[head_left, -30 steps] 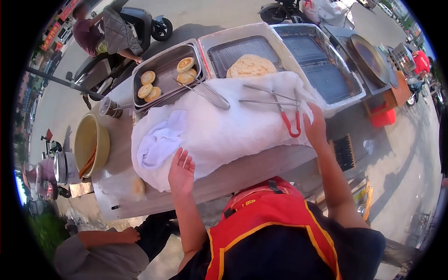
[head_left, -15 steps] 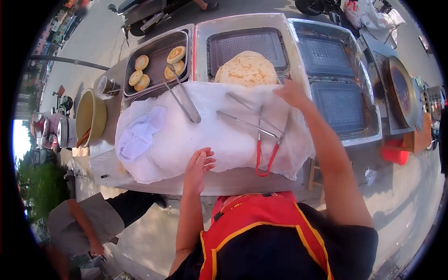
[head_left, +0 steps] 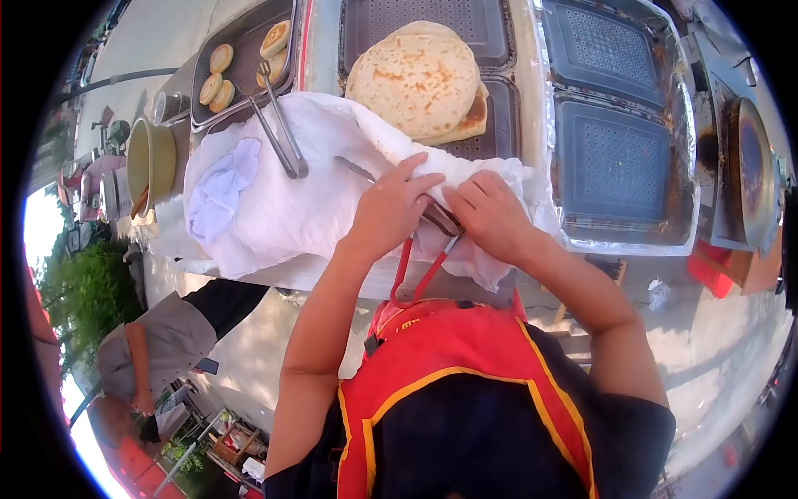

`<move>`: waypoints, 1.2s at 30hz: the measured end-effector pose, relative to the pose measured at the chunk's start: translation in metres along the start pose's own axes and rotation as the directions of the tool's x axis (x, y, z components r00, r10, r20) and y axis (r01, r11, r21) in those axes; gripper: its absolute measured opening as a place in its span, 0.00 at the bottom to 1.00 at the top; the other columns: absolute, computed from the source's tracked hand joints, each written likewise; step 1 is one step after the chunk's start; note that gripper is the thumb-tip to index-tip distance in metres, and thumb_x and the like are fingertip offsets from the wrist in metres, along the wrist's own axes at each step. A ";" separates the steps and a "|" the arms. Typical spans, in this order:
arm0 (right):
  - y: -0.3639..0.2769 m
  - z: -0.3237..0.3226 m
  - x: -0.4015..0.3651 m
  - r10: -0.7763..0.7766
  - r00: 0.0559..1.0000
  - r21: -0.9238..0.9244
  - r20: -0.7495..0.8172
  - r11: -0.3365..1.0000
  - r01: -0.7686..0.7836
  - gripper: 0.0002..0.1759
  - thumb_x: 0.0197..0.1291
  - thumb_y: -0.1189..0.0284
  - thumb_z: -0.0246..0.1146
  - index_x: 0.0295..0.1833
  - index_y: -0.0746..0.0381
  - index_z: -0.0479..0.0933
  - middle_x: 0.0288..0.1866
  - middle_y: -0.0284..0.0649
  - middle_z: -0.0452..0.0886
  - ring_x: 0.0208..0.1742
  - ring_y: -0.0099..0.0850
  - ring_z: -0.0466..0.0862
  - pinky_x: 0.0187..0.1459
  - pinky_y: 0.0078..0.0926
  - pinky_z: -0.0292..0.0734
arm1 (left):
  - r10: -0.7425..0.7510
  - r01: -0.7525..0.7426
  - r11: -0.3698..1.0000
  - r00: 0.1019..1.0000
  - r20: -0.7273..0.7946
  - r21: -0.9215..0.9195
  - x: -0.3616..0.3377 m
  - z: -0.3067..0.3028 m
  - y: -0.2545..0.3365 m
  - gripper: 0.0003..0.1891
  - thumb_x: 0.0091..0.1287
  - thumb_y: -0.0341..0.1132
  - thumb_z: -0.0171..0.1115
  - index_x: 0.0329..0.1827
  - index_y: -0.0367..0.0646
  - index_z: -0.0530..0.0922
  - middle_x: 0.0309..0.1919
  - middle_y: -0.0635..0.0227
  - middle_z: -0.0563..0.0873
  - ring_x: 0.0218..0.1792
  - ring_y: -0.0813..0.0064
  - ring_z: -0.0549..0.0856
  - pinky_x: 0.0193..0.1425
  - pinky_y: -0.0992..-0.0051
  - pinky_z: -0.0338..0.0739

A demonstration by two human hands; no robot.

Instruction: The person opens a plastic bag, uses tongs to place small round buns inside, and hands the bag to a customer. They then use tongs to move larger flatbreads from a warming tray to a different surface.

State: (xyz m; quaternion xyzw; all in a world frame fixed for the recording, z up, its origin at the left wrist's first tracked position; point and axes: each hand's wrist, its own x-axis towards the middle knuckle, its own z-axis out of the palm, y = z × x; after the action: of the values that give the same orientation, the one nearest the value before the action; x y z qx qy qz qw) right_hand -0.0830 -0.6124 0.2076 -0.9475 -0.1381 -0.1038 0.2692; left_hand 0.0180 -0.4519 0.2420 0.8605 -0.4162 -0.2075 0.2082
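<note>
A white cloth lies bunched over the front of the trays. My left hand is closed on its folded edge. Beside it my right hand pinches the same cloth, its fingers close to the left ones. Red-handled tongs rest on the cloth just under my hands, partly covered by them and by folds. Past the cloth edge, a stack of round flatbreads sits on a perforated dark tray. Another pair of metal tongs lies on the cloth to the left.
Several small round breads sit in a tray at the far left. A yellowish basin stands left of the cloth. Foil-edged trays and a round griddle are on the right. A person is at lower left.
Both hands have come together at the cloth and taken hold of it. The cloth edge is drawn back toward me, exposing more of the flatbreads and tray. The view has shifted.
</note>
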 end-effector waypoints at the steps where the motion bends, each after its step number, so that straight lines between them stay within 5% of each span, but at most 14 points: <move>1: 0.001 -0.001 -0.003 0.019 1.000 0.020 0.007 1.000 -0.019 0.16 0.44 0.71 0.61 0.42 0.60 0.73 0.36 0.39 0.71 0.45 0.37 0.71 0.52 0.35 0.66 | 0.004 -0.004 1.000 1.000 0.006 0.002 -0.003 0.002 -0.005 0.20 0.56 0.25 0.55 0.53 0.52 0.75 0.58 0.63 0.71 0.51 0.60 0.75 0.52 0.68 0.72; 5: 0.007 -0.030 0.003 0.263 0.964 0.181 -0.030 0.950 -0.254 0.32 0.41 0.72 0.66 0.57 0.60 0.67 0.55 0.44 0.67 0.63 0.45 0.61 0.64 0.47 0.54 | -0.186 0.069 0.932 0.934 -0.306 -0.356 -0.029 0.040 -0.017 0.12 0.58 0.25 0.53 0.44 0.44 0.77 0.55 0.61 0.73 0.52 0.59 0.73 0.57 0.69 0.67; 7: 0.026 -0.030 0.001 0.359 0.931 0.009 -0.061 0.933 -0.359 0.30 0.44 0.74 0.63 0.58 0.59 0.67 0.53 0.45 0.70 0.60 0.45 0.66 0.62 0.43 0.60 | -0.252 0.047 0.897 0.871 -0.422 -0.440 -0.038 0.049 -0.025 0.12 0.63 0.25 0.48 0.48 0.38 0.73 0.56 0.60 0.72 0.54 0.64 0.73 0.59 0.72 0.64; 9: 0.025 -0.032 0.001 0.384 0.892 0.262 0.237 0.859 -0.439 0.29 0.45 0.75 0.62 0.58 0.61 0.66 0.51 0.46 0.72 0.55 0.45 0.70 0.57 0.38 0.65 | -0.473 0.046 0.708 0.772 -0.424 -0.705 -0.042 0.050 -0.022 0.13 0.65 0.26 0.45 0.52 0.37 0.71 0.56 0.61 0.71 0.55 0.67 0.72 0.61 0.73 0.63; 10: 0.024 -0.032 -0.001 0.357 0.853 0.366 0.380 0.789 -0.493 0.29 0.46 0.75 0.61 0.58 0.62 0.66 0.49 0.47 0.73 0.53 0.44 0.72 0.55 0.36 0.67 | -0.604 -0.018 0.454 0.729 -0.322 -0.891 -0.043 0.052 -0.025 0.15 0.67 0.28 0.42 0.56 0.37 0.67 0.56 0.65 0.71 0.56 0.72 0.70 0.61 0.73 0.62; 11: 0.006 -0.025 -0.001 0.321 0.937 0.522 0.135 0.781 -0.343 0.28 0.47 0.76 0.59 0.58 0.62 0.66 0.42 0.48 0.75 0.44 0.44 0.76 0.47 0.33 0.71 | -0.614 -0.077 0.379 0.725 -0.313 -0.922 -0.042 0.039 -0.019 0.16 0.68 0.33 0.44 0.57 0.39 0.66 0.56 0.64 0.71 0.55 0.73 0.71 0.60 0.73 0.64; 15: -0.043 -0.022 0.027 0.103 0.989 0.769 0.110 0.621 -0.151 0.30 0.48 0.82 0.56 0.60 0.59 0.66 0.40 0.43 0.74 0.41 0.43 0.71 0.46 0.33 0.68 | -0.759 -0.119 0.071 0.637 -0.131 -0.990 -0.053 0.030 -0.051 0.17 0.68 0.34 0.44 0.58 0.40 0.66 0.55 0.65 0.72 0.54 0.72 0.72 0.58 0.73 0.66; 22: -0.101 0.039 0.042 -0.097 0.993 0.907 -0.071 0.408 0.104 0.27 0.47 0.83 0.55 0.57 0.61 0.66 0.41 0.42 0.74 0.46 0.44 0.71 0.58 0.43 0.58 | -0.946 -0.067 -0.118 0.310 0.092 -0.991 -0.145 0.081 -0.108 0.17 0.68 0.36 0.45 0.58 0.42 0.65 0.52 0.65 0.73 0.52 0.72 0.73 0.55 0.73 0.69; 28: -0.062 0.006 0.049 0.233 0.972 0.928 -0.001 0.362 -0.086 0.24 0.50 0.85 0.51 0.56 0.62 0.68 0.40 0.43 0.74 0.42 0.32 0.75 0.48 0.26 0.68 | -0.875 -0.206 -0.081 0.483 -0.030 -0.975 -0.068 0.067 -0.089 0.17 0.68 0.37 0.46 0.58 0.43 0.65 0.50 0.65 0.74 0.51 0.72 0.74 0.52 0.72 0.71; 29: -0.048 -0.004 0.047 0.350 0.935 0.945 0.052 0.284 -0.159 0.20 0.55 0.84 0.48 0.55 0.63 0.68 0.40 0.39 0.75 0.39 0.23 0.74 0.40 0.16 0.69 | -0.840 -0.236 -0.080 0.539 -0.062 -0.968 -0.048 0.059 -0.077 0.17 0.67 0.38 0.46 0.58 0.44 0.65 0.50 0.65 0.74 0.50 0.72 0.74 0.51 0.72 0.72; 30: -0.038 -0.005 0.044 0.534 0.801 0.957 0.271 -0.057 -0.285 0.14 0.59 0.78 0.50 0.52 0.65 0.69 0.37 0.33 0.75 0.35 0.18 0.73 0.36 0.14 0.67 | -0.800 -0.262 -0.093 0.594 -0.084 -0.961 -0.025 0.050 -0.058 0.17 0.67 0.38 0.46 0.58 0.44 0.65 0.49 0.65 0.74 0.50 0.71 0.74 0.51 0.72 0.72; 33: 0.020 -0.003 0.036 0.825 0.561 0.946 0.069 0.125 -0.299 0.13 0.62 0.74 0.49 0.51 0.66 0.70 0.39 0.34 0.76 0.38 0.19 0.72 0.39 0.16 0.68 | -0.748 -0.244 -0.116 0.660 -0.078 -0.963 0.042 0.037 -0.008 0.14 0.67 0.33 0.46 0.56 0.45 0.67 0.43 0.71 0.75 0.42 0.78 0.73 0.43 0.75 0.71; 35: 0.026 -0.021 0.026 0.743 0.599 0.575 -0.299 0.641 -0.508 0.16 0.59 0.76 0.52 0.53 0.65 0.70 0.43 0.42 0.76 0.41 0.31 0.75 0.42 0.25 0.71 | -0.736 0.059 0.129 0.675 -0.056 -0.990 0.048 0.050 -0.005 0.19 0.63 0.25 0.49 0.58 0.46 0.67 0.47 0.66 0.74 0.47 0.73 0.73 0.47 0.76 0.71; 36: 0.028 -0.022 0.015 0.597 0.673 0.329 -0.437 0.802 -0.498 0.17 0.58 0.76 0.54 0.54 0.65 0.69 0.43 0.44 0.76 0.42 0.34 0.76 0.43 0.27 0.71 | -0.670 0.082 0.415 0.702 -0.243 -0.906 0.046 0.054 -0.006 0.22 0.61 0.23 0.49 0.59 0.47 0.66 0.50 0.64 0.72 0.50 0.70 0.73 0.48 0.75 0.71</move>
State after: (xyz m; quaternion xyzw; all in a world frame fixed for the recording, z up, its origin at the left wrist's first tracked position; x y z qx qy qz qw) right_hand -0.0623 -0.6441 0.2167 -0.8511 0.2224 -0.2568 0.4003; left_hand 0.0192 -0.4957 0.1862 0.7368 0.0431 -0.1539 0.6569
